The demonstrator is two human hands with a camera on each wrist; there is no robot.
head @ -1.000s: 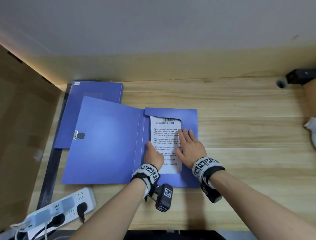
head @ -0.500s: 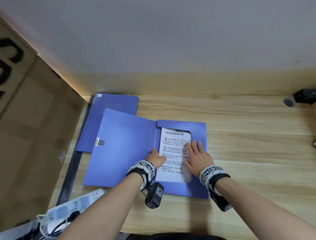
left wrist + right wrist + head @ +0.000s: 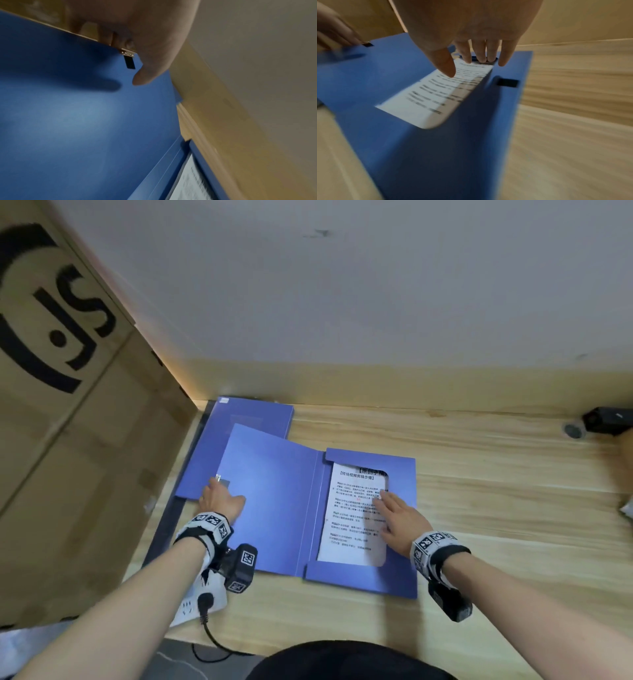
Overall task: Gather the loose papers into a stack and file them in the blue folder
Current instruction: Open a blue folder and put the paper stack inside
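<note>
Blue folder (image 3: 274, 508) is lying open on the wooden desk (image 3: 496, 491) in the head view, its cover spread to the left. The papers (image 3: 352, 522) are sitting inside its right half, tucked under the blue flaps. The left hand (image 3: 219, 501) is reaching to the cover's far left edge by the metal clasp (image 3: 222, 481). The right hand (image 3: 397, 517) is resting flat on the papers, fingers straight. A second folder (image 3: 253, 414) is lying behind, beside a cardboard box (image 3: 68, 405).

From the left wrist, the fingers (image 3: 120, 39) are curling over the cover's edge at the clasp, thumb (image 3: 145, 75) hovering above the blue surface.

From the right wrist, the blurred fingers (image 3: 493, 54) are lying extended over the printed sheet.
</note>
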